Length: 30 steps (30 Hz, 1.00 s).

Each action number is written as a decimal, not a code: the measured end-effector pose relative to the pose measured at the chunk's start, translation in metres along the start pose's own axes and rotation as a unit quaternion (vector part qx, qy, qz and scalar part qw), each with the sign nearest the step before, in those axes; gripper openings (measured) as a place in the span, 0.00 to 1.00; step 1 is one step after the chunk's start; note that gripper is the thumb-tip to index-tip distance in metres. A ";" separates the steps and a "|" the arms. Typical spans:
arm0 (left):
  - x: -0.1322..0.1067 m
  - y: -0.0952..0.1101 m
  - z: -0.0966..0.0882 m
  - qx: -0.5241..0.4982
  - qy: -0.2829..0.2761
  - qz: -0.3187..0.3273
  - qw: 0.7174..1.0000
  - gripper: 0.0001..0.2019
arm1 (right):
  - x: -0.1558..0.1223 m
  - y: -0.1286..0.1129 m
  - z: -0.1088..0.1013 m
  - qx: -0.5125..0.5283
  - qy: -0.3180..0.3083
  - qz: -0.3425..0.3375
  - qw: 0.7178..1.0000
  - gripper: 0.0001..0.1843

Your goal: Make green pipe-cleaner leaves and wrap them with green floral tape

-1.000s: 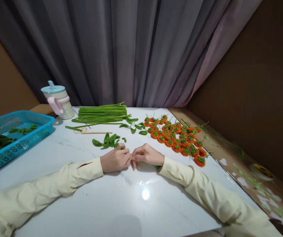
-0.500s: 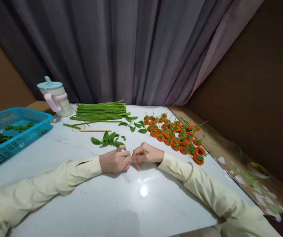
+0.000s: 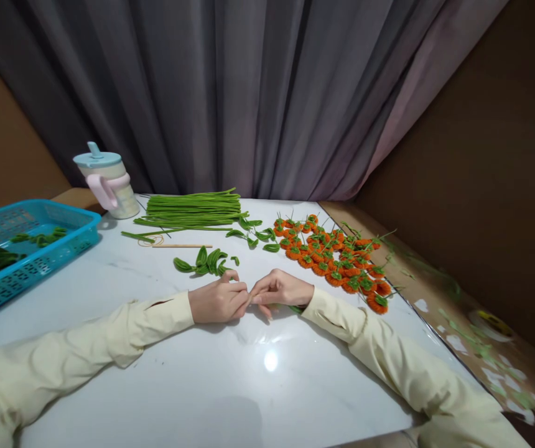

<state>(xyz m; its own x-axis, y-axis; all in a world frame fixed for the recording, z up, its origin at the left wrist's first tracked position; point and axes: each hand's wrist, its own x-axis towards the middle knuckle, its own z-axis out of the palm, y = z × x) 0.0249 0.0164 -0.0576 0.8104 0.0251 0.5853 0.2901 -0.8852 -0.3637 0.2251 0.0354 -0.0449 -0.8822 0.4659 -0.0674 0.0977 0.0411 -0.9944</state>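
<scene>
My left hand (image 3: 218,300) and my right hand (image 3: 280,289) rest on the white table (image 3: 202,386) with their fingertips pinched together at the middle. What they pinch is hidden between the fingers; a bit of green shows under the right wrist. Just beyond the left hand lies a small heap of green pipe-cleaner leaves (image 3: 206,263). To the right of the right hand spreads a cluster of orange pipe-cleaner flowers with green centres (image 3: 337,261).
A bundle of straight green pipe cleaners (image 3: 193,210) lies at the back, with a thin wooden stick (image 3: 181,246) in front. A pale cup with blue lid and pink handle (image 3: 107,180) stands back left. A blue basket (image 3: 25,249) holds green pieces. A dark curtain hangs behind.
The view has shifted slightly. Both hands stay pinched together in the same spot; the right hand's fingers have stretched out a little.
</scene>
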 end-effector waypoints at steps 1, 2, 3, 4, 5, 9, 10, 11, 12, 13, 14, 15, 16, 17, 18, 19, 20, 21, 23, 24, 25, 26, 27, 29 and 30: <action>0.000 0.000 0.001 0.006 -0.003 0.001 1.000 0.13 | 0.000 0.000 0.001 -0.008 0.003 -0.002 1.000 0.20; -0.001 0.000 0.001 0.013 -0.007 0.002 1.000 0.13 | 0.000 -0.001 0.001 -0.019 0.007 -0.004 1.000 0.20; -0.002 0.000 0.002 0.020 -0.013 0.003 1.000 0.13 | 0.000 -0.001 0.003 -0.034 0.012 -0.007 0.999 0.19; -0.003 0.000 0.003 0.026 -0.018 0.004 0.999 0.13 | 0.000 -0.002 0.004 -0.054 0.019 -0.009 0.998 0.18; -0.003 0.000 0.004 0.032 -0.023 0.006 0.999 0.13 | 0.000 -0.002 0.005 -0.078 0.028 -0.011 0.997 0.17; -0.005 0.000 0.004 0.040 -0.034 0.013 0.999 0.14 | 0.000 -0.003 0.011 -0.191 0.065 -0.030 0.979 0.12; -0.004 0.000 0.004 0.040 -0.035 0.015 0.998 0.14 | 0.000 -0.002 0.012 -0.216 0.072 -0.038 0.973 0.11; -0.004 0.000 0.004 0.040 -0.034 0.017 0.998 0.14 | 0.001 -0.002 0.013 -0.239 0.077 -0.046 0.967 0.10; -0.004 0.000 0.004 0.041 -0.033 0.020 0.998 0.14 | 0.001 -0.002 0.014 -0.257 0.080 -0.053 0.962 0.10; -0.004 0.000 0.004 0.042 -0.030 0.022 0.998 0.14 | 0.001 -0.001 0.014 -0.272 0.083 -0.061 0.957 0.09; -0.003 0.000 0.004 0.043 -0.026 0.025 0.998 0.14 | 0.001 -0.001 0.014 -0.285 0.086 -0.069 0.952 0.09; -0.003 0.000 0.004 0.044 -0.022 0.027 0.998 0.13 | 0.002 -0.001 0.014 -0.294 0.088 -0.076 0.949 0.09; -0.003 0.001 0.004 0.045 -0.018 0.027 0.998 0.13 | 0.002 -0.001 0.014 -0.298 0.089 -0.081 0.947 0.09; -0.002 0.001 0.004 0.044 -0.015 0.024 0.999 0.13 | 0.002 -0.001 0.013 -0.294 0.086 -0.080 0.949 0.09; -0.002 0.001 0.004 0.041 -0.013 0.022 0.999 0.14 | 0.002 -0.002 0.012 -0.280 0.079 -0.072 0.954 0.09; -0.002 0.001 0.004 0.036 -0.012 0.020 0.999 0.14 | 0.002 -0.002 0.010 -0.254 0.069 -0.059 0.963 0.09; -0.002 0.001 0.004 0.029 -0.011 0.016 0.999 0.14 | 0.001 -0.003 0.009 -0.221 0.055 -0.044 0.973 0.10; -0.002 0.001 0.004 0.020 -0.009 0.011 1.000 0.14 | 0.001 -0.003 0.007 -0.185 0.043 -0.030 0.981 0.11; -0.001 0.000 0.004 0.003 -0.002 -0.001 1.000 0.14 | 0.001 -0.003 0.004 -0.119 0.023 -0.015 0.993 0.15; 0.000 0.000 0.004 -0.005 0.001 -0.008 1.000 0.14 | 0.001 -0.003 0.003 -0.092 0.015 -0.014 0.996 0.16; 0.000 0.000 0.003 -0.012 0.004 -0.014 1.000 0.13 | 0.000 -0.002 0.002 -0.069 0.008 -0.015 0.997 0.18; 0.001 0.000 0.003 -0.019 0.005 -0.017 1.000 0.13 | 0.000 -0.002 0.001 -0.048 0.001 -0.017 0.999 0.19; 0.002 0.000 0.003 -0.024 0.007 -0.019 1.000 0.13 | 0.000 -0.001 0.001 -0.031 -0.006 -0.016 0.999 0.20; 0.002 0.000 0.002 -0.030 0.009 -0.019 0.999 0.13 | 0.000 0.000 0.000 -0.007 -0.017 -0.011 1.000 0.20; 0.003 0.000 0.002 -0.032 0.010 -0.017 0.999 0.13 | 0.000 -0.001 0.000 -0.002 -0.020 -0.006 1.000 0.20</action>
<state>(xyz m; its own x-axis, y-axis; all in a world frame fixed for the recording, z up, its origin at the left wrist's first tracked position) 0.0281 0.0171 -0.0576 0.7894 0.0474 0.6120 0.2845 -0.9117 -0.2965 0.2249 0.0357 -0.0444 -0.9015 0.4289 -0.0585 0.0887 0.0506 -0.9948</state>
